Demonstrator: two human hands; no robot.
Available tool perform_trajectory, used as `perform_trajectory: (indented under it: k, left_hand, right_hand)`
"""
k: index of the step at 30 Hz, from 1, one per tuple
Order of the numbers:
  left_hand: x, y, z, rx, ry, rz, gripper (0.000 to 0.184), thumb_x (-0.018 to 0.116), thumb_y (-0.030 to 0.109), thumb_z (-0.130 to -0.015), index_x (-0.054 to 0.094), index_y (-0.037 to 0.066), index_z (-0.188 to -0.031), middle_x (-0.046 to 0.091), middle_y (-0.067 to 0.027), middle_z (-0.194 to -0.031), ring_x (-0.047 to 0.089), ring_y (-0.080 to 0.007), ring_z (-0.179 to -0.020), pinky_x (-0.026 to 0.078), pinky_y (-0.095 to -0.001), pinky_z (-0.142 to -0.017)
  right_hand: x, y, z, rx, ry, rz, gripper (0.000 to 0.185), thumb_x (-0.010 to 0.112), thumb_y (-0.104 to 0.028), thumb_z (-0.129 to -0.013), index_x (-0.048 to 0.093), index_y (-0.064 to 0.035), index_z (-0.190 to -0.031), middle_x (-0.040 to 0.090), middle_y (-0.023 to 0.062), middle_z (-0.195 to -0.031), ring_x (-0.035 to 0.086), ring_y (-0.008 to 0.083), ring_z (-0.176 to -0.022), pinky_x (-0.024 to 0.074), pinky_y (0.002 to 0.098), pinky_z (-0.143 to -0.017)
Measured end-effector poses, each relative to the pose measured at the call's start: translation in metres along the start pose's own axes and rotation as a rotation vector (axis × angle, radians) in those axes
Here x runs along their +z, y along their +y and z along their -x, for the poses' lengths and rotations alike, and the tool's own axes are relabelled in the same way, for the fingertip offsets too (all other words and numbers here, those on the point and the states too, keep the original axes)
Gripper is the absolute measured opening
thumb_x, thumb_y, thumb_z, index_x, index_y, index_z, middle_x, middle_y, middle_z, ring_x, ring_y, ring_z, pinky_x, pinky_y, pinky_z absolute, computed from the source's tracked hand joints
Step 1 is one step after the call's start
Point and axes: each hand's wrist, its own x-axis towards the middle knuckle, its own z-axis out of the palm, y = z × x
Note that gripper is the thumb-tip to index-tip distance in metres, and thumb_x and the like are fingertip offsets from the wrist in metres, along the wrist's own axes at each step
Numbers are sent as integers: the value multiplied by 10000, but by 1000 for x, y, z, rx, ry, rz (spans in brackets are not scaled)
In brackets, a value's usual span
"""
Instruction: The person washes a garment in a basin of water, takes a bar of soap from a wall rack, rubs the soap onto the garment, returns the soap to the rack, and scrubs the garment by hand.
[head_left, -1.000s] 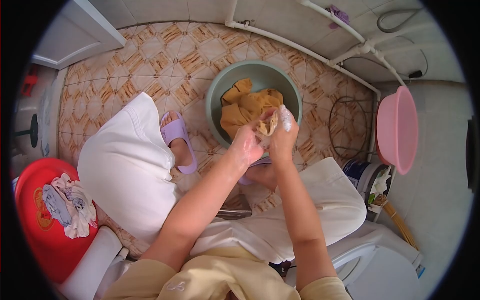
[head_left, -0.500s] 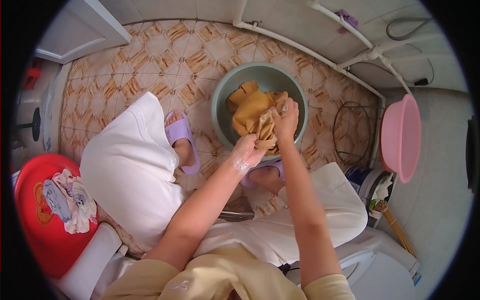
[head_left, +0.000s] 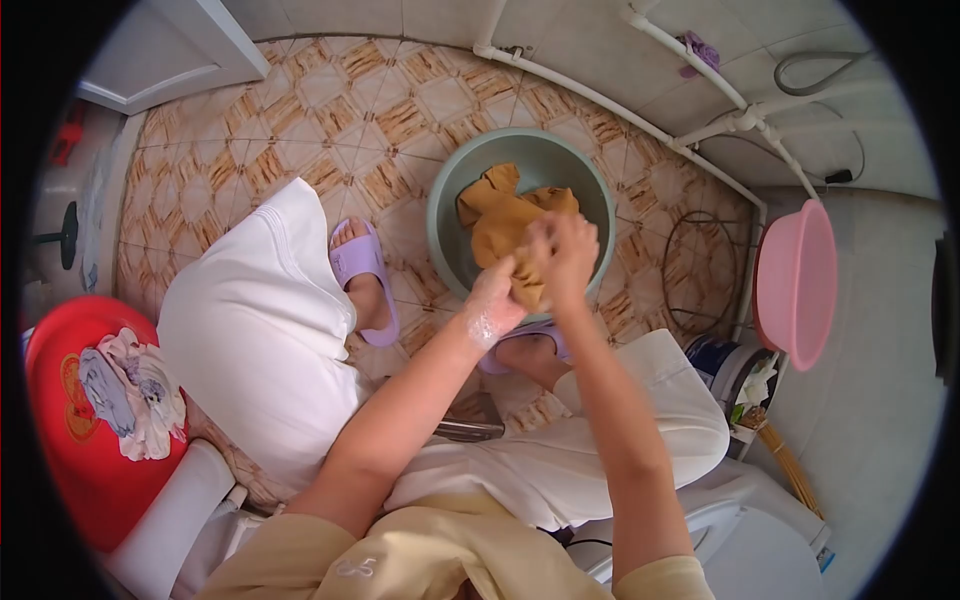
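A mustard-brown wet cloth (head_left: 500, 232), perhaps a garment, lies bunched in the grey-green basin (head_left: 447, 250) on the floor between my feet. My left hand (head_left: 497, 297) is closed around the near end of the cloth at the basin's near rim, with white suds on its wrist. My right hand (head_left: 568, 255) is over the right part of the cloth, its fingers curled and smeared by motion. Both hands press close together on the fabric, and what lies beneath the right palm is hidden.
A red basin (head_left: 100, 500) with crumpled pale clothes (head_left: 140, 395) stands at left. The pink basin (head_left: 797, 285) leans upright by the right wall. White pipes (head_left: 610, 97) run along the back wall, and a wire ring stand (head_left: 705, 270) is near them.
My right hand has turned and closed more over the cloth, moving slightly toward my left hand. The left hand keeps its grip. The whole view has shifted slightly.
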Motion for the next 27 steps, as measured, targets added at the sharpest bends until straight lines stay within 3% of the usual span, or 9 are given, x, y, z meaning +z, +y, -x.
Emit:
perform_trajectory:
  k: [2,5,6,8,12,17,18,23,27]
  left_hand:
    - [-33,0,-20,551,-412,-1245,194,444,98,-923,519,13,-1080,572,-112,-1061,593,-217,-919,490,-327,-799]
    - [-52,-11,-27,631,-220,-1669,208,459,124,-913,515,30,-1089,567,-96,-1056,574,-211,-962,477,-339,-838]
    - [-51,-12,-21,627,-214,-1671,208,459,124,-913,515,30,-1089,567,-96,-1056,574,-211,-962,477,-339,-838]
    - [-38,-9,-9,-46,-29,-117,200,464,157,-919,530,73,-1088,560,-72,-1081,566,-197,-966,469,-339,-837]
    - [-3,-5,-5,-3,54,35,235,444,190,-945,497,44,-1122,569,-90,-1053,562,-242,-1067,458,-360,-917]
    - [-16,-3,-2,473,-291,-1045,276,489,157,-933,495,-45,-1121,561,-131,-1088,586,-224,-954,478,-354,-884]
    - [-14,-5,1,470,-288,-1048,276,489,157,-933,495,-45,-1121,561,-131,-1088,586,-224,-954,478,-354,-884]
    - [7,-1,8,27,89,-14,242,472,104,-934,474,-20,-1142,558,-130,-1092,585,-229,-959,481,-357,-866]
    - [-9,6,2,95,-514,-304,274,411,109,-941,476,1,-1184,555,-124,-1148,553,-226,-1068,446,-370,-948]
  right_hand:
    - [-12,-44,25,-33,-92,-78,169,659,-238,-778,634,-76,-735,609,122,-779,564,304,-780,435,403,-724]
    - [-11,-40,19,192,-314,-97,187,673,-251,-773,627,-74,-732,595,124,-766,564,316,-792,442,406,-748]
    - [-7,-32,11,449,-442,-36,175,689,-228,-749,608,-81,-703,582,101,-749,563,304,-750,435,427,-769]
    - [7,3,-2,496,-309,-20,202,680,-250,-763,609,-74,-696,594,120,-732,581,316,-732,447,440,-733]
    - [-5,-19,2,73,56,33,276,637,-303,-810,624,-40,-728,629,182,-744,615,349,-704,468,464,-675]
    - [-8,-52,17,190,-282,-48,241,641,-271,-802,620,-32,-780,621,178,-840,582,344,-837,448,439,-737]
    - [-7,-44,7,471,-501,40,213,655,-249,-789,627,-38,-801,620,168,-910,565,341,-925,434,423,-789]
    - [-8,-12,-1,262,-148,79,284,645,-308,-799,633,-28,-850,609,213,-1023,538,345,-1040,439,410,-801]
    - [-9,-68,36,-188,155,-38,210,646,-246,-804,616,-41,-766,616,133,-742,575,327,-765,431,458,-739]
